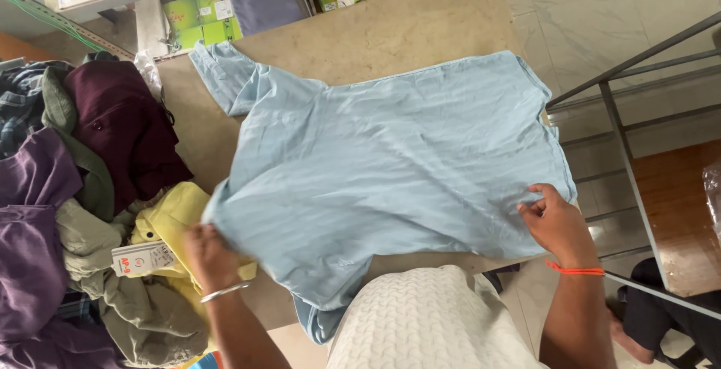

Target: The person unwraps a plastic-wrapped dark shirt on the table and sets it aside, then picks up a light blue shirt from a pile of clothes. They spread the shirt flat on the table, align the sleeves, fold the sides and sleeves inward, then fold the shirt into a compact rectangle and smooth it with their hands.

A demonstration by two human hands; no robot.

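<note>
Both hands pinch the pale blue cotton shirt (390,166) spread flat on the beige table (390,34): left hand (209,255) grips the shoulder edge, right hand (554,220) the hem, mid-fold; next calls for an even lift

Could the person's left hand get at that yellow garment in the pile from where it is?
Probably yes: the left hand grips the light blue shirt right beside the yellow garment, with nothing between; it must let go first.

pale blue shirt (390,166) lies spread flat, back up, one sleeve outstretched.
</note>
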